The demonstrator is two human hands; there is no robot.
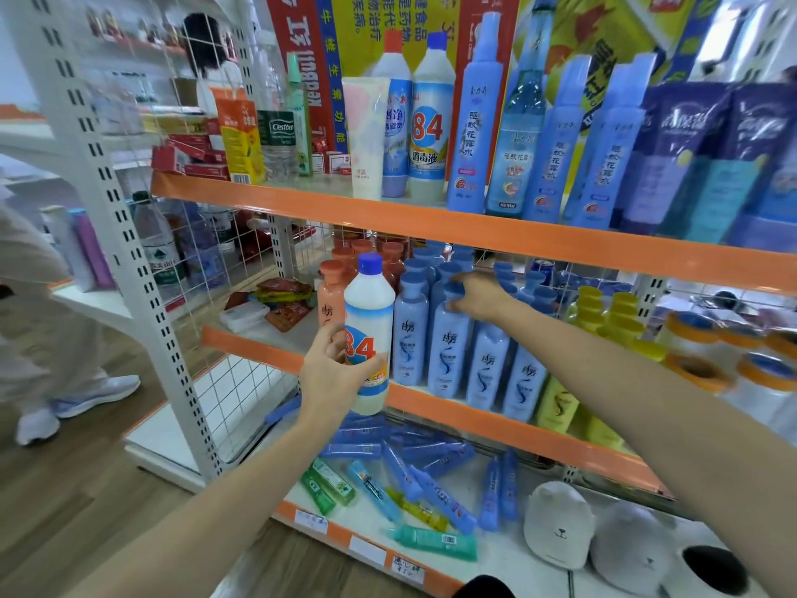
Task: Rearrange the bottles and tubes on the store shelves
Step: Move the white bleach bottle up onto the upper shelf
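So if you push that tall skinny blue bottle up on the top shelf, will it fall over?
Probably. The tall blue bottle is narrow and high for its base, so a push near the top would likely tip it. It stands close beside another blue bottle, which it might knock. It looks like smooth plastic, so possibly a little slippery.

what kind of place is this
Most likely a small retail shop: orange-edged display shelves carry rows of identical blue shampoo bottles, price labels line the bottom edge, and promotional banners hang behind.
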